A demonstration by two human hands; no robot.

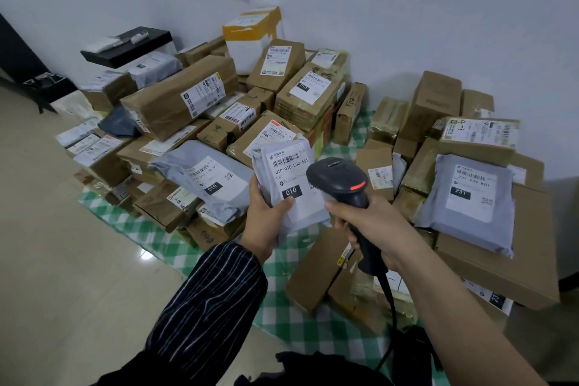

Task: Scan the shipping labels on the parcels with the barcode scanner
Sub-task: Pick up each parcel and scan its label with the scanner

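One grey mailer (300,207) was up in my left hand (266,216), thumb pinching it, shipping label (289,175) facing me, above the parcel pile (178,103). My right hand (372,222) was curled round the barcode scanner (338,180), its head just beside the label. Scan step in hand, I judged; next called for aiming at the barcode.

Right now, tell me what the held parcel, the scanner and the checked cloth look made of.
Held grey mailer: likely thin plastic film, matte, creased, limp.
Barcode scanner: hard black moulded plastic, slight sheen.
Green checked cloth: fabric or vinyl, cannot tell.
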